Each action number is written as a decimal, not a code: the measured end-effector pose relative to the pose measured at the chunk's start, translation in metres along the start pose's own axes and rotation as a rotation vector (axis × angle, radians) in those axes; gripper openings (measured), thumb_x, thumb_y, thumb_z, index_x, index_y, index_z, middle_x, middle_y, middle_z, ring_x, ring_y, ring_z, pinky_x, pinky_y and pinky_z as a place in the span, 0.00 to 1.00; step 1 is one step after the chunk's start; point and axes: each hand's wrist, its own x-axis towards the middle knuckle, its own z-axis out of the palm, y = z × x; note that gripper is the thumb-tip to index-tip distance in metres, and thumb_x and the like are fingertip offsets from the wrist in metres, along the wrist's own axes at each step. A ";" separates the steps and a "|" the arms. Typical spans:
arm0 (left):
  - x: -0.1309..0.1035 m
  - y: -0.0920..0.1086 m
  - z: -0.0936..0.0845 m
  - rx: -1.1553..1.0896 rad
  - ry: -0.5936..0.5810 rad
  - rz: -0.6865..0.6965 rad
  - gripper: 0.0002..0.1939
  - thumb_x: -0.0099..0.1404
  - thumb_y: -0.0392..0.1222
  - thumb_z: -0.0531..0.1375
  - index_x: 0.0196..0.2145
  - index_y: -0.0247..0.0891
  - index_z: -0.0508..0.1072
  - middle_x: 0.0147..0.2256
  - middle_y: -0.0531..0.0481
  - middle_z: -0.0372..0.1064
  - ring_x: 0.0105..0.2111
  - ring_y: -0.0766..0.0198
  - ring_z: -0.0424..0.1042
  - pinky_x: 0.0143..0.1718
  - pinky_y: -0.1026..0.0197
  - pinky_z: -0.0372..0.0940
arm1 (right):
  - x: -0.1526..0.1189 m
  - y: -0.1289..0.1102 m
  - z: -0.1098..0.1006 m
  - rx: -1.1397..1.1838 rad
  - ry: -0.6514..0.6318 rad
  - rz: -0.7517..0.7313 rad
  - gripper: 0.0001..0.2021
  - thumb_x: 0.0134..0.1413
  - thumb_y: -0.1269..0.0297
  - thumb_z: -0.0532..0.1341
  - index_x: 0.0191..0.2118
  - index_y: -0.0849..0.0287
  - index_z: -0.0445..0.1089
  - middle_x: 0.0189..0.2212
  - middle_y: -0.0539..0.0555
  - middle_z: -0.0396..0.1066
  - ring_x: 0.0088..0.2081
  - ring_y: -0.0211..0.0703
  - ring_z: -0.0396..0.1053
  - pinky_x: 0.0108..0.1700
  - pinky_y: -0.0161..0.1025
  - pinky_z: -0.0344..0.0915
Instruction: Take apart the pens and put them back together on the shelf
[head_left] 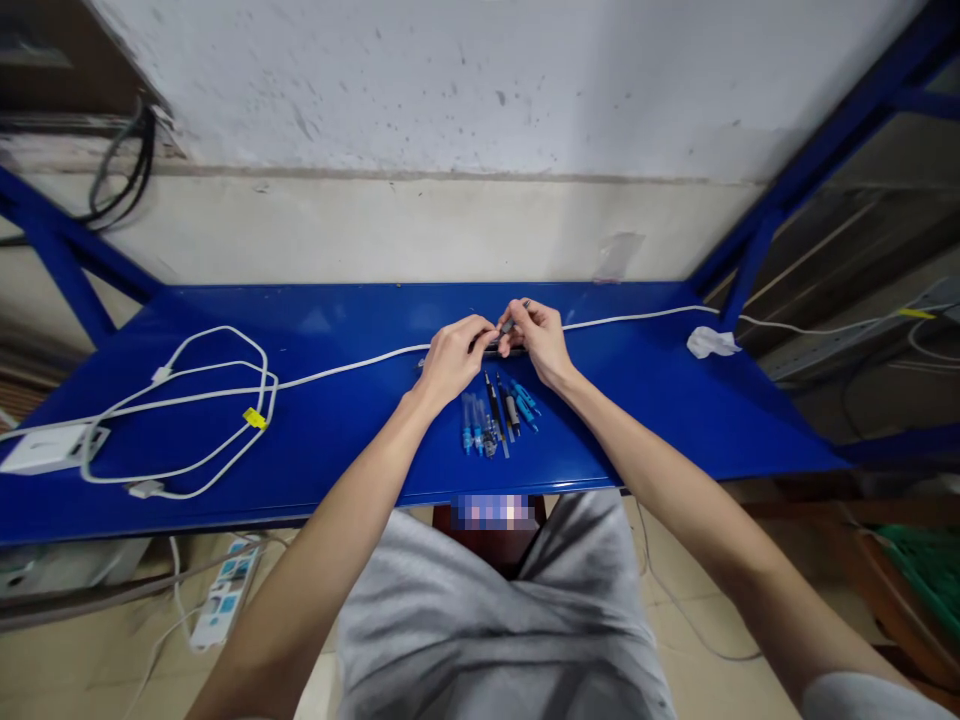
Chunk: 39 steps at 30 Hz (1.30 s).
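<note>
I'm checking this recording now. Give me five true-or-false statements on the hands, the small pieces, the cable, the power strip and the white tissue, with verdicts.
1. The left hand and the right hand are close together over the blue table. True.
2. The right hand holds the white tissue. False: its fingers hold a small dark piece; the white tissue lies near the table's right end.
3. Several pen-like pieces lie between the hands and the table's front edge. True.
4. The power strip is on the table. False: the power strip is below it, on the left.
5. A yellow tag is on the looped white cable. True.
</note>
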 end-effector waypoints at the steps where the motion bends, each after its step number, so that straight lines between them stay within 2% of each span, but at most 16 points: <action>1: 0.000 0.001 0.000 0.002 0.007 -0.006 0.11 0.75 0.42 0.56 0.37 0.38 0.76 0.35 0.49 0.76 0.34 0.64 0.72 0.39 0.62 0.63 | -0.002 -0.001 -0.001 0.013 -0.019 -0.008 0.24 0.50 0.38 0.69 0.31 0.57 0.69 0.24 0.48 0.72 0.21 0.36 0.71 0.25 0.34 0.71; 5: 0.000 0.003 -0.001 -0.001 0.005 -0.024 0.11 0.75 0.42 0.55 0.37 0.38 0.76 0.36 0.49 0.76 0.35 0.63 0.72 0.40 0.62 0.64 | -0.005 -0.005 -0.004 0.060 -0.003 -0.017 0.22 0.49 0.42 0.72 0.35 0.55 0.68 0.31 0.48 0.74 0.26 0.35 0.72 0.32 0.36 0.74; 11: -0.002 0.002 -0.002 0.013 -0.009 -0.053 0.14 0.76 0.45 0.54 0.37 0.39 0.76 0.37 0.48 0.76 0.36 0.63 0.73 0.41 0.62 0.65 | -0.004 -0.001 -0.001 0.058 -0.029 0.014 0.22 0.49 0.43 0.72 0.37 0.54 0.68 0.34 0.49 0.74 0.29 0.36 0.71 0.39 0.38 0.74; 19: -0.002 0.000 -0.001 -0.004 0.013 -0.070 0.12 0.75 0.43 0.55 0.39 0.39 0.76 0.38 0.48 0.76 0.37 0.63 0.73 0.42 0.62 0.64 | -0.002 -0.001 -0.003 0.084 -0.046 -0.011 0.20 0.54 0.43 0.69 0.34 0.56 0.69 0.32 0.49 0.73 0.27 0.36 0.71 0.35 0.37 0.72; 29: 0.001 0.004 -0.003 -0.021 0.029 -0.057 0.12 0.75 0.43 0.55 0.37 0.39 0.76 0.36 0.49 0.75 0.35 0.63 0.72 0.41 0.62 0.64 | -0.003 -0.002 -0.005 0.048 -0.038 0.035 0.21 0.51 0.43 0.71 0.35 0.55 0.70 0.34 0.49 0.72 0.32 0.37 0.72 0.41 0.38 0.73; 39: 0.000 0.006 0.000 -0.007 0.018 -0.067 0.14 0.76 0.45 0.53 0.40 0.39 0.77 0.36 0.48 0.74 0.36 0.63 0.72 0.40 0.62 0.65 | -0.001 -0.002 -0.009 0.102 -0.001 0.047 0.21 0.49 0.43 0.72 0.35 0.54 0.70 0.33 0.48 0.71 0.31 0.37 0.71 0.41 0.39 0.74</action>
